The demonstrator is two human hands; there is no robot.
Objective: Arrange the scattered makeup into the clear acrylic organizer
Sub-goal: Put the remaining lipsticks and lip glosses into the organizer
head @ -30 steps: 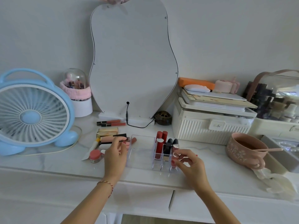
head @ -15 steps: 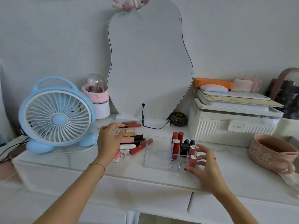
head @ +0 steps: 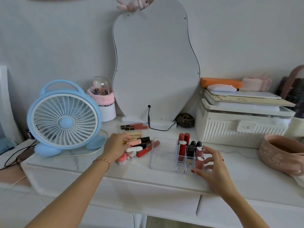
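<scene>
From the head camera, a white marbled table carries a clear acrylic organizer at its middle. The organizer's left part is one wide, bare tray; its right part is a grid of small upright slots. In those slots stand two red lipsticks at the back, a taller red tube and a black tube in front of them, and two dusty-pink tubes in the right-hand column.

The right hand is at the organizer's front right corner with fingers spread and loosely curved around the nearer pink tube; the fingertips are just beside it, but whether they actually press on it cannot be told.

The left hand reaches into the scattered makeup left of the organizer and pinches a peach-coloured tube between thumb and fingers. Around it lie a black-capped tube, a gold case, a white stick, a long red lip gloss whose tip touches the organizer's left wall, a small silver heart-shaped piece and a coral-lidded jar. Two more lip glosses lie further back, near the base of a pear-shaped mirror.

A blue fan stands to the left, a ribbed white storage box to the right, and a pink bowl at the right edge.
</scene>
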